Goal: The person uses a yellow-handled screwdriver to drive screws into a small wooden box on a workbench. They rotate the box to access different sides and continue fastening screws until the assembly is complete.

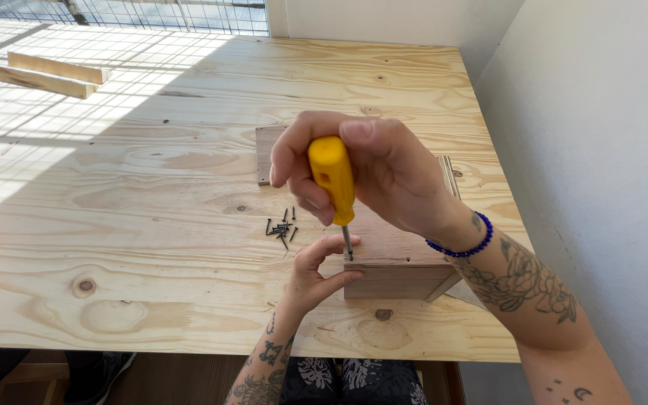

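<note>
**Screwdriver on wooden box, screw steadied by fingers**

Head view. The right hand (384,169) has its grip closed around the yellow handle of a screwdriver (333,180). The tool stands nearly upright, slightly tilted, its thin metal shaft pointing down to the top front edge of a wooden box (395,262). The left hand (316,274) rests against the box's left front corner, thumb and forefinger pinched at the tip of the shaft; a screw is likely held there, but it is too small to tell. The box sits on the bench (114,225), near its front edge and right of centre.

A small heap of dark screws (281,225) lies on the bench just left of the box. Two wooden strips (46,75) lie well apart, at the far left in sunlight.

Risks, as judged: the tip sits close to the fingertips, so a slip off the screw head could jab them. The tilt of the shaft could send the screw in crooked or split the thin edge. The box is held only by the left hand and could shift under pressure.

Materials: bench is pale plywood, knotty with a wavy grain, matte. Box is darker, smooth board with square corners. Handle is glossy plastic, rounded. A blue bead bracelet (463,244) circles the right wrist.
</note>
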